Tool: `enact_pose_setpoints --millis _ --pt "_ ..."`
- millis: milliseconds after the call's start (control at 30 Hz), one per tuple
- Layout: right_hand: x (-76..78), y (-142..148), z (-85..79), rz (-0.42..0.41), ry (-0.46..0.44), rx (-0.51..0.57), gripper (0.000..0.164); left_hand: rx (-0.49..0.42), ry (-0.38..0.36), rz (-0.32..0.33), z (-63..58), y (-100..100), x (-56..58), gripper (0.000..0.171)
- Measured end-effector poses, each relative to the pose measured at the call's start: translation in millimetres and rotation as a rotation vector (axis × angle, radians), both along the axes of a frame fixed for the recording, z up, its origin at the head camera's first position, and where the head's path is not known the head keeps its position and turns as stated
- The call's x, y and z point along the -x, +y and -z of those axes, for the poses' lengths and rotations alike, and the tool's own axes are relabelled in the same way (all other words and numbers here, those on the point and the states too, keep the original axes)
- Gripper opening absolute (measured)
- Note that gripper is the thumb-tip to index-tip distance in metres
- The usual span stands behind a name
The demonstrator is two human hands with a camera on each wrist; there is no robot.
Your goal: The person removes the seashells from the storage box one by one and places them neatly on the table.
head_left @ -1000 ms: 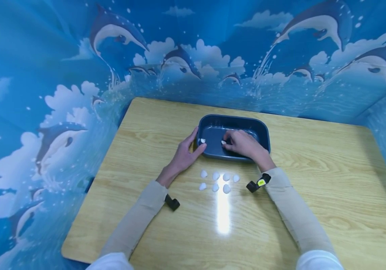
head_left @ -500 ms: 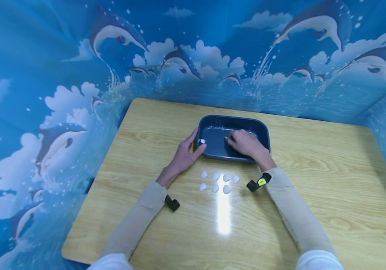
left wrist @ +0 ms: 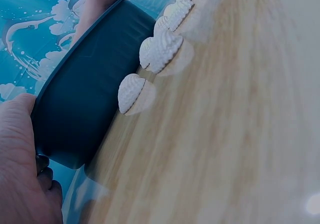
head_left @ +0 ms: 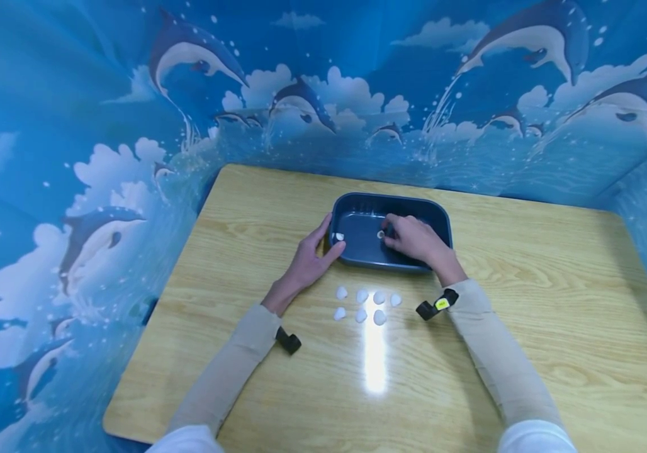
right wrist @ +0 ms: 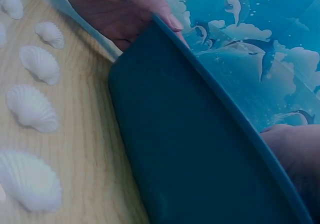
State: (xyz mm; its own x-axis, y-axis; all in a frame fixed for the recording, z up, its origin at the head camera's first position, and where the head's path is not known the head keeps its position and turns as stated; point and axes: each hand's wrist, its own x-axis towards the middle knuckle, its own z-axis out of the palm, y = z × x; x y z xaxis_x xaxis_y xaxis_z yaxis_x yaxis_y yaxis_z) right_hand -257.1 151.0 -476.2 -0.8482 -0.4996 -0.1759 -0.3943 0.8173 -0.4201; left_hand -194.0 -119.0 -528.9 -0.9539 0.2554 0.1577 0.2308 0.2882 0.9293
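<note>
A dark blue basin [head_left: 357,263] stands on the table. My left hand [head_left: 308,259] grips its left end, thumb over the rim and fingers round the outer wall. Inside, near that thumb, lies a white seashell [head_left: 339,237]. My right hand [head_left: 416,240] reaches into the basin, finger and thumb parted beside another small shell [head_left: 381,234] on the floor. In the right wrist view the basin wall [right wrist: 175,134] hides most of the right hand [right wrist: 295,149]. Several ribbed white seashells [head_left: 379,297] lie in two rows in front of the basin.
The wooden table [head_left: 539,302] extends well to both sides of the basin. A blue dolphin-print curtain [head_left: 323,75] hangs behind it and along the left side. Wrist cameras [head_left: 288,340] are strapped to both forearms.
My right hand's fingers have drawn slightly right and parted from the shell inside the basin, which sits a little farther right than before. The left hand keeps its hold.
</note>
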Motion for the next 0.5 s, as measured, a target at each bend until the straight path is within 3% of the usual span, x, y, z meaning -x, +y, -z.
enact_pose_setpoints --millis 500 --pt "-0.9 -5.2 0.5 -0.017 -0.022 0.039 0.024 0.002 0.01 0.003 1.2 -0.2 0.5 0.081"
